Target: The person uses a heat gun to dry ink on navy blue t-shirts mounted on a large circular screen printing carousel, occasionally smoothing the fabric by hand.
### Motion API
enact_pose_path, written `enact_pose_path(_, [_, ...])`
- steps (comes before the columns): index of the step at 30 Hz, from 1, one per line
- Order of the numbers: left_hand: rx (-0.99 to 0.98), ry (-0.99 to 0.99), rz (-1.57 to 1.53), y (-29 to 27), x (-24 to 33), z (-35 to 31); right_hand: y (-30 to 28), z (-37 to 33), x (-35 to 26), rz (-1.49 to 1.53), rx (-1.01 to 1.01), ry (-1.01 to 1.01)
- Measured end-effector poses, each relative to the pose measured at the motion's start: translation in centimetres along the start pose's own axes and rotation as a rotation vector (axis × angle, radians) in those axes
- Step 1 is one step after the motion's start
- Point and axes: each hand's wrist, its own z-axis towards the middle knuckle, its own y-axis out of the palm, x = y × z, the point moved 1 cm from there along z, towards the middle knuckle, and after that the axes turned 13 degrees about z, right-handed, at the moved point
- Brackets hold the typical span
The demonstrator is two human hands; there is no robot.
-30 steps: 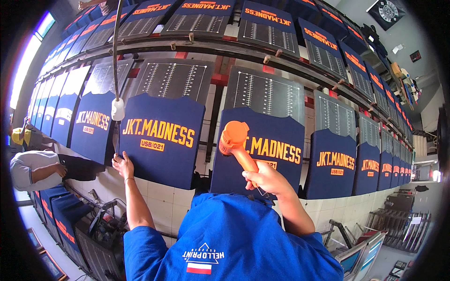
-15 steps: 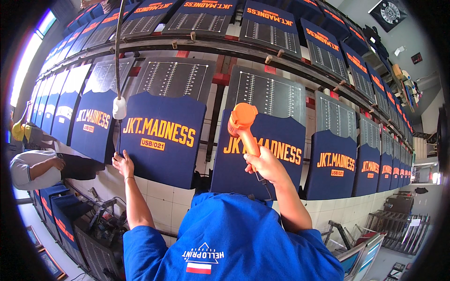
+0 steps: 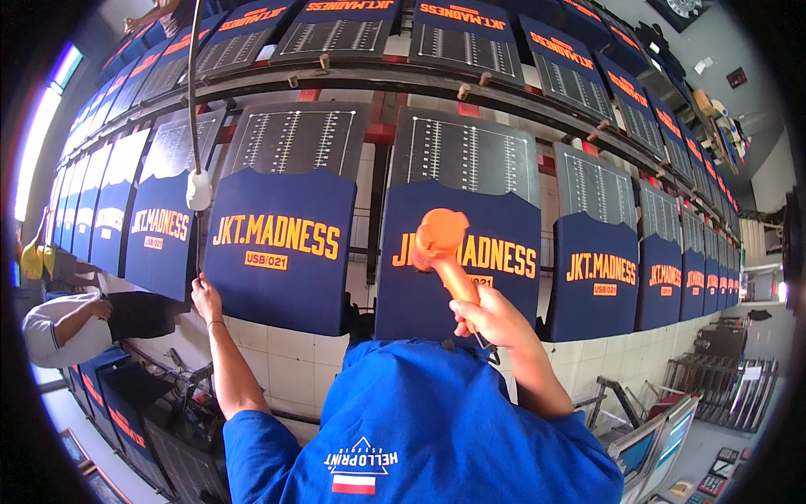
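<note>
My right hand (image 3: 495, 317) is wrapped round the handle of an orange heat gun (image 3: 442, 235). Its wide round head hangs over the printed front of a navy T-shirt (image 3: 457, 302), hiding part of the orange lettering; I cannot tell whether it touches the cloth. A dark lead trails from the handle's lower end. Over on the left, my left hand (image 3: 206, 299) pinches a thin dark cord that runs up to a white plug connector (image 3: 199, 191) on a hanging cable (image 3: 195, 101). Beside that hand lies another navy T-shirt (image 3: 273, 294) with the same print.
Shirts are stretched on dark boards with white ruler marks (image 3: 466, 160), in curved rows to both sides. A rail with wooden pegs (image 3: 463, 91) runs behind. At left stands a person in a pale shirt (image 3: 67, 328). Framed screens (image 3: 659, 441) lean at the lower right.
The heat gun and my right hand have come nearer to me and slightly right, lower over the shirt's print. My left hand stays at the cord. The view has shifted a little.
</note>
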Motion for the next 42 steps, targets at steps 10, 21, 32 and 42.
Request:
enact_pose_path(10, [0.103, 0.146, 0.030, 0.8, 2.7, -1.3, -2.9, -4.5, 2.0, 0.045, 0.144, -0.028])
enact_pose_path(21, [0.224, 0.309, -0.028, -2.2, 11.1, -12.7, -4.6, -4.1, 0.8, 0.022, 0.031, 0.001])
enact_pose_path(32, [-0.154, 1.047, -0.238, -3.5, 24.8, -35.8, -6.7, -5.8, 0.4, 0.030, 0.058, 0.038])
enact_pose_path(42, [-0.101, 1.189, -0.076, -0.7, 32.5, -36.4, -8.3, -6.8, 1.9, 0.043, 0.125, -0.026])
